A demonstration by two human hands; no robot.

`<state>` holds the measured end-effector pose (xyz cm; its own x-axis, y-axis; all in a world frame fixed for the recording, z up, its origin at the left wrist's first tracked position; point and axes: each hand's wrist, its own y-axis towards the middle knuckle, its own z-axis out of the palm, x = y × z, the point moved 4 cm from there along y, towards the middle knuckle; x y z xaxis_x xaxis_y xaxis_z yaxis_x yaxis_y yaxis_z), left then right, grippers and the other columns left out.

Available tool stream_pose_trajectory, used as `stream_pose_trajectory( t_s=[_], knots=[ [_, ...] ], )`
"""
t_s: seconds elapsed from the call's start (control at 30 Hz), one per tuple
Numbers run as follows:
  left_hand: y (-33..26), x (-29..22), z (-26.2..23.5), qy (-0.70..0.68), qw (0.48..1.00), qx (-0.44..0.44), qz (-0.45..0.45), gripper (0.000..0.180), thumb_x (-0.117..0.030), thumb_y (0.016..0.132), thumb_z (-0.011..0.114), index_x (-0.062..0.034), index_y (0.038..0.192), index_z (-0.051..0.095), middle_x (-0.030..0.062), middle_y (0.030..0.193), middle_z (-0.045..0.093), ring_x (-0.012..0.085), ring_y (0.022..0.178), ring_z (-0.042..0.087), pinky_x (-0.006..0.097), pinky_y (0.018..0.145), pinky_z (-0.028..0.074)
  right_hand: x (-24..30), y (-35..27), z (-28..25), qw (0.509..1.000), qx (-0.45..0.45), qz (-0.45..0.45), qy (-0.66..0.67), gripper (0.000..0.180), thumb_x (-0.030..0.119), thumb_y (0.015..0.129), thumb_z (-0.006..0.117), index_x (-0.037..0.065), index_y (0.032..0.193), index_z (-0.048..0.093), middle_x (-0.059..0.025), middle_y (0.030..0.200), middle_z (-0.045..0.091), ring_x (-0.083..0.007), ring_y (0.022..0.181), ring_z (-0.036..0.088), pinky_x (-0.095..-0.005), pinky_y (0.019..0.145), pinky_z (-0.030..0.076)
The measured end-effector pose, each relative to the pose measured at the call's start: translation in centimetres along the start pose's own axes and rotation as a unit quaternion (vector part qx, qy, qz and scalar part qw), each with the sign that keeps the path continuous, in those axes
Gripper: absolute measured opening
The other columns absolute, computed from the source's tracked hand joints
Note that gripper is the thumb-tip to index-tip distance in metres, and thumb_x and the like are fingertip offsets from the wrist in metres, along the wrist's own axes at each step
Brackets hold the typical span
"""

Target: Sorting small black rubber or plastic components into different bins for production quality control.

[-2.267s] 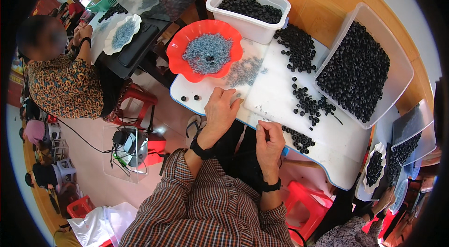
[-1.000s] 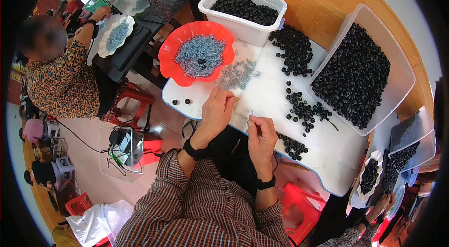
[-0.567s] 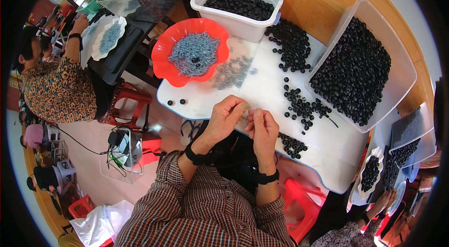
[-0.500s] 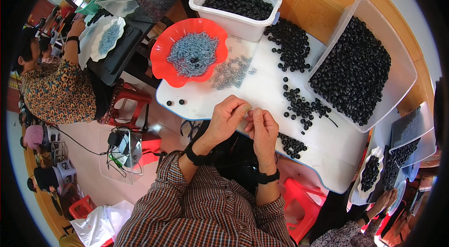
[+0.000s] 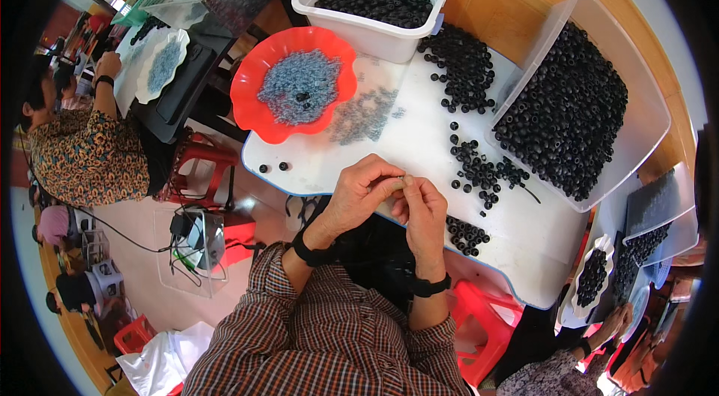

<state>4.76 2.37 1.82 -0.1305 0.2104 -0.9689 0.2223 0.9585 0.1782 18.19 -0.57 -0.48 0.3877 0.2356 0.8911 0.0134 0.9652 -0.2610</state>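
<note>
My left hand [image 5: 362, 192] and my right hand [image 5: 422, 210] meet at the fingertips over the near edge of the white table [image 5: 517, 246]. Both are closed in a pinch; anything between the fingers is too small to make out. Beyond my left hand, a red wavy-rimmed dish [image 5: 246, 107] holds a heap of small grey-blue translucent pieces [image 5: 299, 81] with a few black ones among them. More grey-blue pieces [image 5: 367, 117] lie loose beside it. Close to my right hand is a small group of round black pieces with holes [image 5: 466, 236].
A white tub [image 5: 359, 38] and a tilted clear bin [image 5: 650, 107] hold many black pieces. Loose black pieces [image 5: 460, 70] spread between them. Two sit at the left edge. Other people work at tables on both sides; a red stool [image 5: 479, 328] stands at lower right.
The view has shifted slightly, moving the table things a little left. My fingertips have drawn closer and now touch; the left fingers are bent more.
</note>
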Motion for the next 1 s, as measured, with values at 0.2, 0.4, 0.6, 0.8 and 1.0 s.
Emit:
stream_pose_trajectory(
  t_s=[0.2,0.4,0.6,0.8,1.0],
  knots=[
    [-0.1,0.9,-0.2,-0.028,1.0,0.006,-0.002,0.012,-0.003,0.092,0.062,0.0037,0.101,0.067,0.0071,0.088,0.063,0.0099,0.07,0.063,0.022,0.061,0.051,-0.2,0.1,0.3,1.0,0.003,-0.01,-0.012,0.024,0.022,0.1,0.054,0.001,0.09,0.061,-0.0015,0.074,0.061,-0.0038,0.056,0.051,-0.0173,0.048,0.038],
    [0.2,0.9,0.0,-0.055,0.995,-0.023,-0.082,0.015,-0.009,0.095,0.06,0.0046,0.092,0.066,0.007,0.077,0.063,0.0098,0.061,0.061,0.024,0.055,0.051,0.0,0.0,0.9,0.99,-0.024,-0.079,-0.113,0.018,0.018,0.1,0.055,0.001,0.094,0.059,-0.0007,0.071,0.059,-0.0043,0.061,0.052,-0.0178,0.052,0.04],
    [0.5,1.3,0.0,-0.113,0.98,-0.038,-0.159,0.024,-0.017,0.099,0.056,0.004,0.089,0.062,0.0022,0.067,0.06,0.007,0.057,0.058,0.022,0.052,0.05,-0.1,0.2,0.8,0.941,-0.056,-0.21,-0.259,0.007,0.006,0.094,0.059,-0.001,0.094,0.057,-0.0069,0.081,0.059,-0.0117,0.068,0.056,-0.0256,0.062,0.048],
    [0.3,2.7,-0.6,-0.203,0.961,-0.036,-0.184,0.023,-0.019,0.1,0.053,0.0018,0.096,0.063,0.0031,0.077,0.063,0.0076,0.06,0.058,0.022,0.052,0.049,0.9,0.4,0.9,0.932,-0.078,-0.214,-0.283,0.006,0.001,0.089,0.063,0.0,0.094,0.061,-0.0069,0.085,0.057,-0.0136,0.068,0.057,-0.0266,0.06,0.047],
    [0.1,3.1,-0.8,-0.257,0.949,-0.022,-0.183,0.02,-0.015,0.099,0.055,0.0019,0.104,0.064,0.0031,0.081,0.063,0.0077,0.064,0.059,0.022,0.054,0.05,1.4,0.6,1.0,0.852,-0.121,-0.276,-0.429,0.015,-0.001,0.084,0.065,0.003,0.098,0.067,-0.0103,0.087,0.058,-0.0216,0.069,0.062,-0.0314,0.06,0.05]
  ],
)
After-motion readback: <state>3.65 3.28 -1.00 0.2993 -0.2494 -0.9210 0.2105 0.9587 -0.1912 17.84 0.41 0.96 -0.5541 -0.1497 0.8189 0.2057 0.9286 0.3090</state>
